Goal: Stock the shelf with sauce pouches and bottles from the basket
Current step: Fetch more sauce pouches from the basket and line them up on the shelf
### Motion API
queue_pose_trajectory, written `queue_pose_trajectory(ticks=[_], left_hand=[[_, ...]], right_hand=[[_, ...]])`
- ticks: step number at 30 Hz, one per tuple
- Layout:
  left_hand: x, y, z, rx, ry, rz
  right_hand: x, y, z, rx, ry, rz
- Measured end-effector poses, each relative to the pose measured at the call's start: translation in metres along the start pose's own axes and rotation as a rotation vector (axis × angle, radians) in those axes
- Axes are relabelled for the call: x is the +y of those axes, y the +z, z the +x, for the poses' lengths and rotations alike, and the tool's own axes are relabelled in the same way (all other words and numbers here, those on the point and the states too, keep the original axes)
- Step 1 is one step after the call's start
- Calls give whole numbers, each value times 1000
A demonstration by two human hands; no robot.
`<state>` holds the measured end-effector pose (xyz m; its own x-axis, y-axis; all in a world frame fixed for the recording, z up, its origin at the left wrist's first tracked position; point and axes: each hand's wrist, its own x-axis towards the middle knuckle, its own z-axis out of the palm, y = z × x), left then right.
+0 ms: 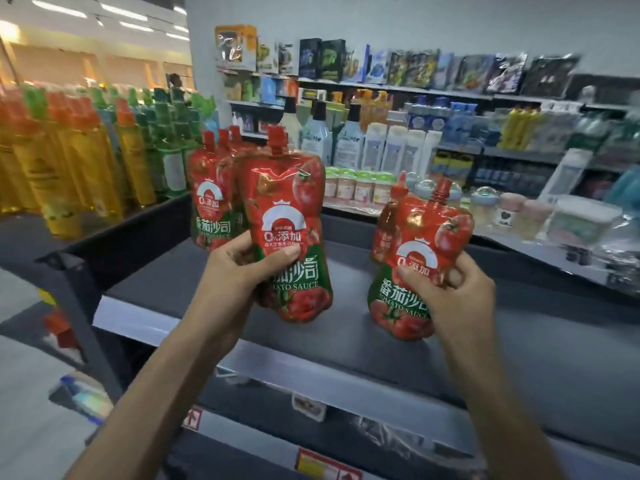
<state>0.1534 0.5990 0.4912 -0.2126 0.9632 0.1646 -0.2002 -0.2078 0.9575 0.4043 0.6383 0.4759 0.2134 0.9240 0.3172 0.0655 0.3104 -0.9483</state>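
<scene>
Both hands are gripping tomato sauce pouches above the shelf [346, 344].
Left hand [239, 271] is clasping one pouch [287, 216] beside the standing row [211, 188]; right hand [453, 292] is clutching another [426, 244] near a bottle [388, 223]. Setting each upright, label forward, should keep rows tidy.

Dark grey shelf [485, 344], mostly bare. Tomato sauce pouches [207, 199] stand back-left in a row; red sauce bottle [389, 223] upright mid-back.
</scene>
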Motion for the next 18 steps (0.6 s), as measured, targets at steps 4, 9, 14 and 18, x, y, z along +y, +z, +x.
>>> queue_pose_trajectory(ticks=[4,9,14,18], left_hand=[[-1,-9,21,-122,-33,-7],[-7,-27,38,-238,-64,-35],[-11,-49,41,-317,-95,-65],[-9,-71,38,-362,-99,-62]], right_hand=[[-1,3,-5,25,-5,-92],[-3,5,-30,214,-8,-413],[-13,17,-96,622,-262,-829],[-38,77,-122,463,-456,-732]])
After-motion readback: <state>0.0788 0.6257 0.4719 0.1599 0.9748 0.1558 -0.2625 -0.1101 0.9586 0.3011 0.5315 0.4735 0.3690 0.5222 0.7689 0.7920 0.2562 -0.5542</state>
